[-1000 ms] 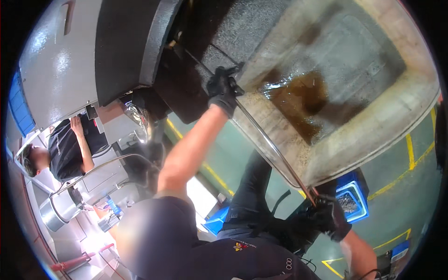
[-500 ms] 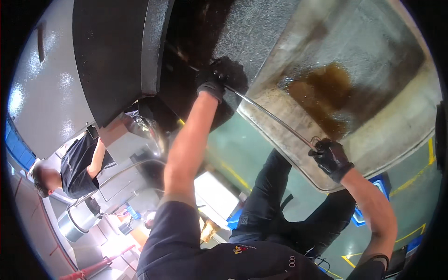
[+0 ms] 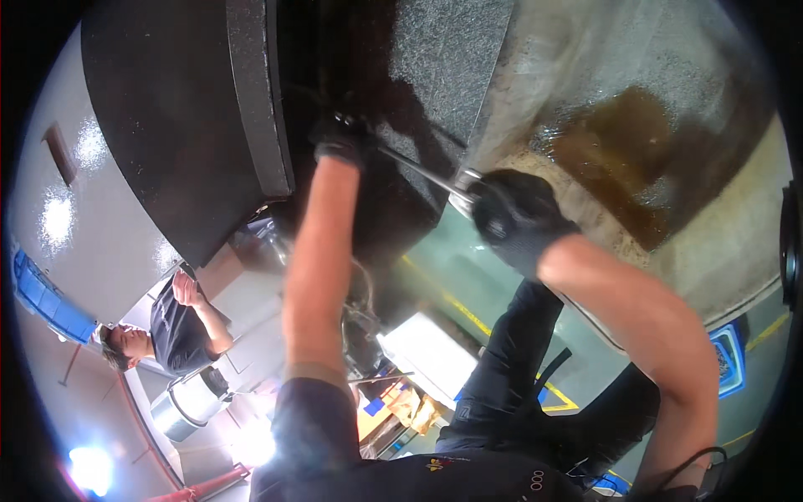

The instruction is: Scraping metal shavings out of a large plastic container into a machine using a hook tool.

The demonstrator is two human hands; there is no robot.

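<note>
Hands close in along the metal rod under the vehicle.
Head view: the right hand (image 3: 514, 219), gloved, has slid up the metal rod (image 3: 422, 171) from its lower end and now sits clamped near the left hand (image 3: 341, 140), itself closed on the far end by the tyre (image 3: 180, 109); the stained panel (image 3: 644, 159) lies right.

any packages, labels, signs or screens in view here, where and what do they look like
Blue screen-like panel: far right edge, below the stained underbody, rounded rectangle, blue frame, grey centre.
Bright white panel: centre, on the floor behind the forearm, rectangular, glowing, maybe a light.
Blue crates: far left, stacked, no label discernible.
</note>
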